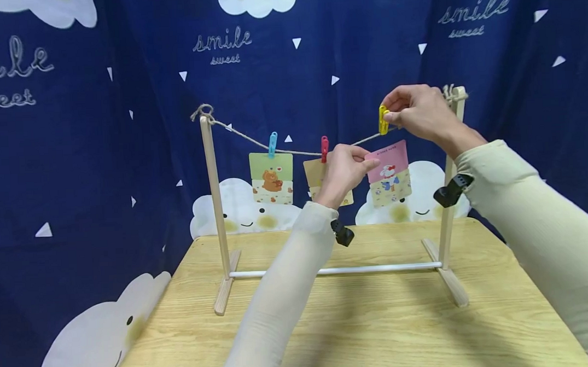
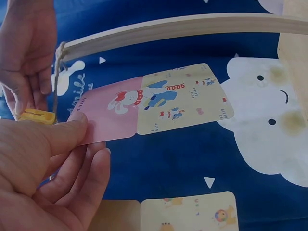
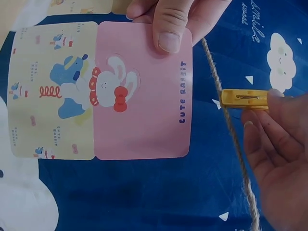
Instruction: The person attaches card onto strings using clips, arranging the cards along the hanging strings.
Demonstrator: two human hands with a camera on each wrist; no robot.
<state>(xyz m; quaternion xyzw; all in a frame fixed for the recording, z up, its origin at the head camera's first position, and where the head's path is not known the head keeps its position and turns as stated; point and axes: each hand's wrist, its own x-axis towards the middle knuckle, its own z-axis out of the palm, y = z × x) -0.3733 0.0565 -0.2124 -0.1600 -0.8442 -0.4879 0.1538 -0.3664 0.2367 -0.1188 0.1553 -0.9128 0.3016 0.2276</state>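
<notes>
My left hand [image 1: 345, 167] pinches a pink and cream rabbit card [image 1: 389, 174] by its upper left corner, thumb in front. The card hangs just below the twine [image 3: 231, 130], apart from it. Higher and to the right, my right hand [image 1: 424, 112] pinches a yellow clothespin [image 3: 245, 98] between thumb and fingers. The clothespin's far end meets the twine; whether it bites the twine I cannot tell. Along the twine to the left, a blue clothespin [image 1: 272, 144] holds a green bear card [image 1: 272, 179]. A red clothespin [image 1: 325, 148] holds a tan card [image 1: 315, 173], partly hidden behind my left hand.
Two wooden posts [image 1: 216, 198] on feet carry the sagging twine, joined low down by a white rod [image 1: 376, 268]. The stand is on a wooden table [image 1: 379, 322]. Behind it hangs a dark blue curtain [image 1: 136, 75] with clouds and white triangles.
</notes>
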